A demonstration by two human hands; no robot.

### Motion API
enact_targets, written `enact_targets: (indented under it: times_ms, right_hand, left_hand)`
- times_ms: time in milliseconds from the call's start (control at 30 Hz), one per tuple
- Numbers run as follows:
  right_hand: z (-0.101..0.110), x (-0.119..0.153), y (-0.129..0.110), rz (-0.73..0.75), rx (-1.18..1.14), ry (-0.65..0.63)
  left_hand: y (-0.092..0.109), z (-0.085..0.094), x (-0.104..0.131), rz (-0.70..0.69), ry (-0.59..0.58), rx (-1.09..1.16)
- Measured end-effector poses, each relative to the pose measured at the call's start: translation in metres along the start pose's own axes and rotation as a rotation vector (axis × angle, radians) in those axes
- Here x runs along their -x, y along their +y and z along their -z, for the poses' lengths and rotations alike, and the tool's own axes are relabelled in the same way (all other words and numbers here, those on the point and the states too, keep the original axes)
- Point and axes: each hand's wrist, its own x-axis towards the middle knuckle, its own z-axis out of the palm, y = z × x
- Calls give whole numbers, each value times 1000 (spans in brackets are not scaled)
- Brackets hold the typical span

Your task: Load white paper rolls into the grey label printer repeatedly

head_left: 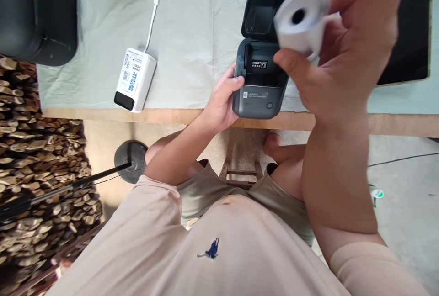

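A dark grey portable label printer (255,99) is at the table's front edge, its black lid (262,8) flipped back and its paper bay exposed. My left hand (224,97) grips the printer's left side, thumb on top of the rim. Above the bay's right side, my right hand (343,54) holds a white paper roll (302,22) between thumb and fingers. The roll's dark core hole faces me, and a loose paper end shows near its lower right. Hand and roll are slightly blurred, and the roll covers part of the lid and bay.
A white power bank (135,81) with a short cable (152,24) lies left on the cloth-covered table (185,49). A black case (37,17) stands at the far left, a dark tablet (408,35) at right. Below are a stand base (130,161) and stacked firewood (37,150).
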Motion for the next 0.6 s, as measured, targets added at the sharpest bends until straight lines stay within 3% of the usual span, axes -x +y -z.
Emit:
enact_targets:
  times_ms: [100,200,367,600]
  right_hand:
    - [-4,0,5,61,278,-79]
    - [-5,-2,6,6,513,-135]
    - [-2,-4,-2,-47,620,-189]
    - [3,-3,-13,-64,726,-170]
  left_hand:
    - [-2,1,-1,-10,31,-85]
    - [-2,1,-1,5,72,-171]
    - [-1,-2,0,24,70,-155]
    - [-3,-2,3,-21,-3,-132]
